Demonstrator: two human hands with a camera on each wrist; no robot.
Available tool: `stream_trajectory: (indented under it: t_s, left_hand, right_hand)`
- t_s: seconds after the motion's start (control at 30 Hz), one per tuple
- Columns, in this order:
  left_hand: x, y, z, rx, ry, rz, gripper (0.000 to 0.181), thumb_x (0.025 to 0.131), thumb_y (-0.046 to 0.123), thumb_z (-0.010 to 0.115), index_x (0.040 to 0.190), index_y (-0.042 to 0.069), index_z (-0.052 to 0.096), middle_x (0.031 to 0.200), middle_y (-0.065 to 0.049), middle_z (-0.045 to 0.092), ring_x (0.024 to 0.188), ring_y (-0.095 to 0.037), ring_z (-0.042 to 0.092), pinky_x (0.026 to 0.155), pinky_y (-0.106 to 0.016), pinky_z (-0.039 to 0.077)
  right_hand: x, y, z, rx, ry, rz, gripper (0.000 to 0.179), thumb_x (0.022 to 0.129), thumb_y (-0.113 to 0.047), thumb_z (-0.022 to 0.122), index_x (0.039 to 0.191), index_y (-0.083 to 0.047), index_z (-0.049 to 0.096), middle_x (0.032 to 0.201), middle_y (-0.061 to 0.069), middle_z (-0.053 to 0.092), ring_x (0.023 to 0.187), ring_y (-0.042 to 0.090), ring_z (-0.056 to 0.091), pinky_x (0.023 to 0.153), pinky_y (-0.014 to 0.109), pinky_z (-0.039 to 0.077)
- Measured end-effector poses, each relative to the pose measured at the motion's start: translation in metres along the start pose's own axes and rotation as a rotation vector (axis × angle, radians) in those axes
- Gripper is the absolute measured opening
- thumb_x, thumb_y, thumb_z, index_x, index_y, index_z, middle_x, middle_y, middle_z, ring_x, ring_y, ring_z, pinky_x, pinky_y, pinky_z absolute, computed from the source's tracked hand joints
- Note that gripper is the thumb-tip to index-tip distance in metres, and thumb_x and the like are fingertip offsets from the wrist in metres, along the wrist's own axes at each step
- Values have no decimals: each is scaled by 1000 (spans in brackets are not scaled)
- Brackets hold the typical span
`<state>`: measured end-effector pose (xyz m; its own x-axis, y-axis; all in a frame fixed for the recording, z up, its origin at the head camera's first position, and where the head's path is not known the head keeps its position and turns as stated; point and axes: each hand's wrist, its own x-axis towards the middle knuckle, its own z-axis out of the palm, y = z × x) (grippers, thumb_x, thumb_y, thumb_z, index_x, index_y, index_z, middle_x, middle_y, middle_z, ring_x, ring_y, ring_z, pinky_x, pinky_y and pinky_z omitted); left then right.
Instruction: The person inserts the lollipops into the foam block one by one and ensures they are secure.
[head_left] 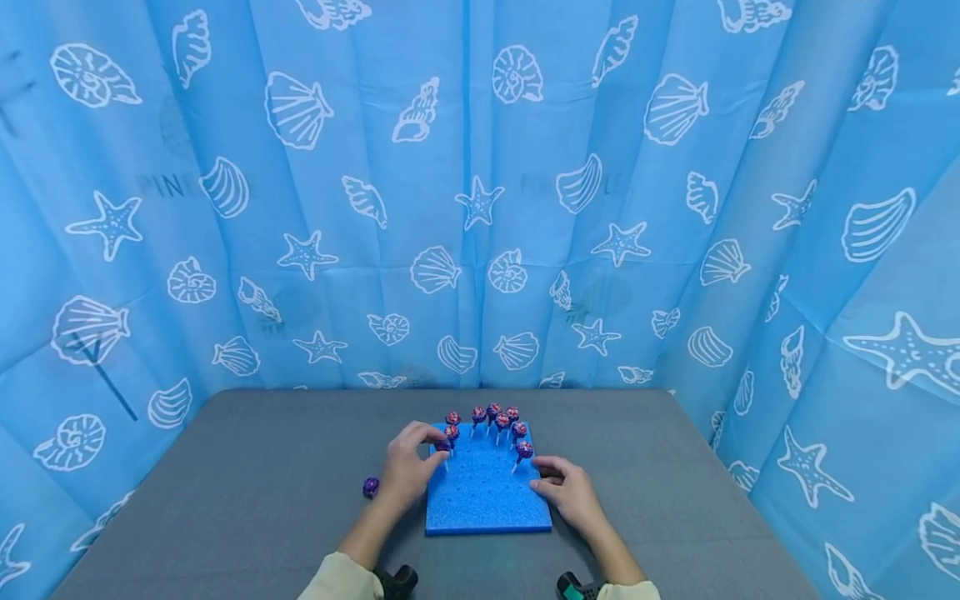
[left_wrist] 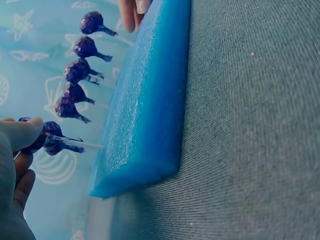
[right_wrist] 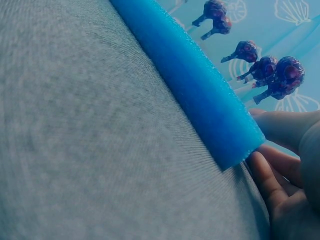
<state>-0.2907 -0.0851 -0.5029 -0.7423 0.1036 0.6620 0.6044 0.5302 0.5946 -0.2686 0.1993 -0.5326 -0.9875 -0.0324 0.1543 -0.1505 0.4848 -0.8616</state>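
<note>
A blue foam board lies flat on the table, with several purple-and-red wrapped lollipops standing on their white sticks along its far part and sides. My left hand reaches over the board's left edge, its thumb and fingertips pinching the wrapped head of a lollipop. In the left wrist view, another lollipop overlaps that one. At the board's right edge, my right hand grips the foam, thumb over the top and fingers against the side. Just beyond it stands the nearest right-side lollipop.
One loose purple lollipop lies on the grey table, left of my left wrist. Small holes dot the foam's near part. A blue curtain with white shell prints hangs behind the table and along its sides.
</note>
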Motion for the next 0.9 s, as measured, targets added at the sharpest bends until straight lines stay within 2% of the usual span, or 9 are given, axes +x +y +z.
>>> stream_trajectory:
  t_s: [0.1,0.27,0.5,0.77,0.9]
  left_hand:
    - [0,0,2,9,-9,14,27,75,1,82,93,15,67,95,5,61,90,-13,61,77,-41,54]
    - [-3,2,5,34,-43,-1,23,79,4,80,92,17,66,94,8,60,90,-11,61,77,-36,54]
    - [-2,4,7,6,-58,-22,21,81,4,79,93,17,67,94,7,59,90,-12,60,79,-42,54]
    - [-3,2,8,46,-67,-28,28,79,6,81,103,15,69,100,6,64,94,-13,60,80,-37,52]
    - [-3,1,8,35,-57,-20,32,78,5,81,106,15,69,104,6,64,96,-14,60,81,-37,52]
  right_hand:
    - [0,0,0,2,-2,0,30,88,-8,72,117,-7,67,114,9,65,102,25,63,85,40,52]
    - [0,-1,-1,5,-5,-6,29,88,-7,72,117,-6,67,113,9,65,101,25,63,84,40,52]
    - [-1,-1,-1,3,-4,-9,29,88,-7,72,117,-6,67,114,9,65,102,25,63,86,41,52]
    - [-1,-2,-1,2,-8,-8,29,88,-7,72,117,-6,67,114,10,65,103,26,63,86,41,52]
    - [-1,-2,-1,6,-3,-7,29,88,-6,72,117,-6,67,114,9,65,103,26,63,86,41,52]
